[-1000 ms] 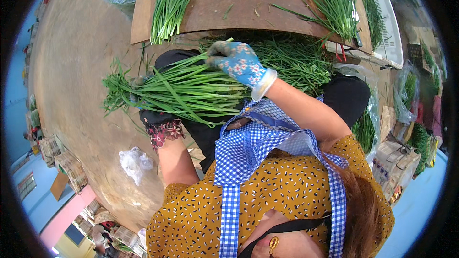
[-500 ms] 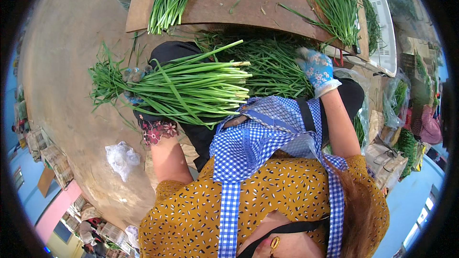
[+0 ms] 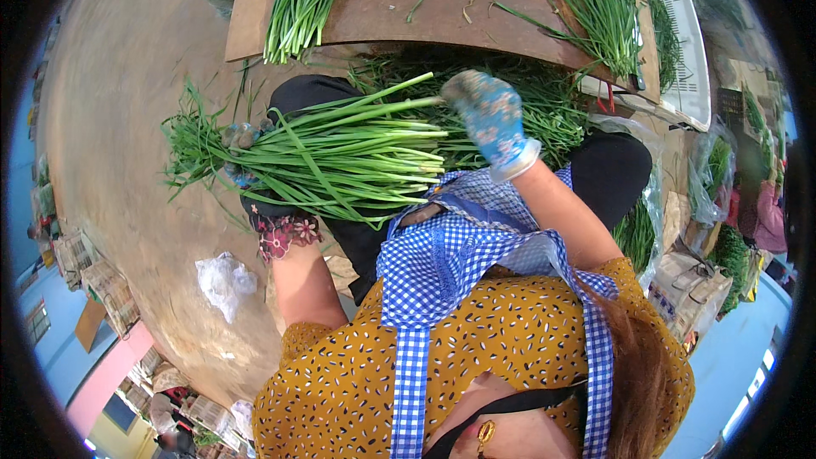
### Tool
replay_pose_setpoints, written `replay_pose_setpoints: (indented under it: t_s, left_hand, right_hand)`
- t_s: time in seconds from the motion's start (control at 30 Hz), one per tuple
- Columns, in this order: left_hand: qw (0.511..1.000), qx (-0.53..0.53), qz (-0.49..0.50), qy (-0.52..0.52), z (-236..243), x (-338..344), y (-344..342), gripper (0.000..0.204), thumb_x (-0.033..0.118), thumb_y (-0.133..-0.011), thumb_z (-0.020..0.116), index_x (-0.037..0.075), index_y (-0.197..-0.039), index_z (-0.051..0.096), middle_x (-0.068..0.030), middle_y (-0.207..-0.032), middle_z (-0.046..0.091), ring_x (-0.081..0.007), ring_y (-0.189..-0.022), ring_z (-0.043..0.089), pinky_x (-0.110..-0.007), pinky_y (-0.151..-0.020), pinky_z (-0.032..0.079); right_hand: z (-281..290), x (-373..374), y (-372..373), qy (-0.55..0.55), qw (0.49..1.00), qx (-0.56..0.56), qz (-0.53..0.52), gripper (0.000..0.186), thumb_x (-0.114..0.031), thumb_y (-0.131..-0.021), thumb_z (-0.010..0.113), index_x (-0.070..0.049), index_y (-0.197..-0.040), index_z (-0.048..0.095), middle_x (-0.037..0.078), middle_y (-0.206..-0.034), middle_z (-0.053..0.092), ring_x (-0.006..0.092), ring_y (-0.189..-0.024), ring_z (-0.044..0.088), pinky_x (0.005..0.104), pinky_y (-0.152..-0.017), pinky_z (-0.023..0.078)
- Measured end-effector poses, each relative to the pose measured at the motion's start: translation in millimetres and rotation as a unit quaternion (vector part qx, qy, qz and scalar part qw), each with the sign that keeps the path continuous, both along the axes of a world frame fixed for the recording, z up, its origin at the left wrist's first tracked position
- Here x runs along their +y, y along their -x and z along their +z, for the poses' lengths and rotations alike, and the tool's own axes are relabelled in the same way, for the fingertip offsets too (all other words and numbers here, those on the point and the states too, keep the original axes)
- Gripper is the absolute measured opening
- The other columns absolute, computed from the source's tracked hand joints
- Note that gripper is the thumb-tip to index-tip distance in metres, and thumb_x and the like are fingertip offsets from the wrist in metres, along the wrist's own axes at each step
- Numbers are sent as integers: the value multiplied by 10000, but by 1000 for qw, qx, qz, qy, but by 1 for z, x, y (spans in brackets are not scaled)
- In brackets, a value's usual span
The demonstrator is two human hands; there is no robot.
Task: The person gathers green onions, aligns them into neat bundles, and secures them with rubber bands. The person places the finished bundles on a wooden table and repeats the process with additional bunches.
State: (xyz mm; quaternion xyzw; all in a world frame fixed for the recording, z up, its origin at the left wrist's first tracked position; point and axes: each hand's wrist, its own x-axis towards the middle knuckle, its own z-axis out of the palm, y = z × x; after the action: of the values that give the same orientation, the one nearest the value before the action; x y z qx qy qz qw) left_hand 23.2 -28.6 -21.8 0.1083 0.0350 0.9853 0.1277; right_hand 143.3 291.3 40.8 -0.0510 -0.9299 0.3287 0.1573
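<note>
My left hand (image 3: 242,138), gloved under a floral cuff, grips a bunch of long green leafy stalks (image 3: 331,161) over my lap, pale ends pointing right. My right hand (image 3: 484,119), in a blue flowered glove, is at the upper right end of this bunch, blurred; its fingers look curled, and whatever they may pinch is unclear. Behind and beneath it lies a darker green pile (image 3: 544,102) between my black-clad knees and the board. A wooden board (image 3: 399,8) above bears a bunch (image 3: 306,0) at left and another (image 3: 586,8) at right.
A white crate (image 3: 693,68) stands right of the board. Bagged greens (image 3: 712,170) lie at right, beside a person in pink (image 3: 769,221). A crumpled white bag (image 3: 225,285) is on the floor at left; another person (image 3: 166,416) is at far lower left.
My right hand moved from the bunch out rightward to the pile, then came back leftward to the bunch's end. My left hand and bunch shifted slightly left over the last second.
</note>
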Motion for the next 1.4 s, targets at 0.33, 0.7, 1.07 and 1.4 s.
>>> replay_pose_setpoints:
  t_s: [0.33,0.7,1.07,1.4]
  left_hand:
    - [997,38,3,72,5,0,4,45,134,-905,496,115,-903,537,-3,-829,603,-143,-831,581,-400,-975,368]
    - [999,6,-24,24,13,13,-8,110,163,-925,454,118,-850,521,-3,-783,588,-130,-786,565,-338,-851,434]
    - [997,-1,-41,-72,10,11,-12,146,196,-935,435,117,-846,520,-7,-769,575,-133,-774,552,-313,-802,443]
    - [999,-1,-39,-27,9,7,-4,183,249,-941,406,110,-906,521,-27,-842,562,-157,-818,538,-315,-807,434]
  right_hand:
    - [8,-12,24,383,869,-278,144,241,-212,-819,624,-40,-984,658,85,-924,670,186,-844,622,300,-766,481]
    - [15,-19,16,540,762,-290,209,213,-133,-838,607,-6,-1008,629,53,-934,647,115,-892,579,252,-804,465]
    - [11,-3,-9,314,923,-188,115,110,-116,-805,603,-47,-889,619,81,-827,629,177,-800,594,297,-719,471]
    - [-40,-4,36,150,936,6,317,547,-59,-754,582,-184,-1278,492,147,-1389,375,339,-1228,420,390,-996,388]
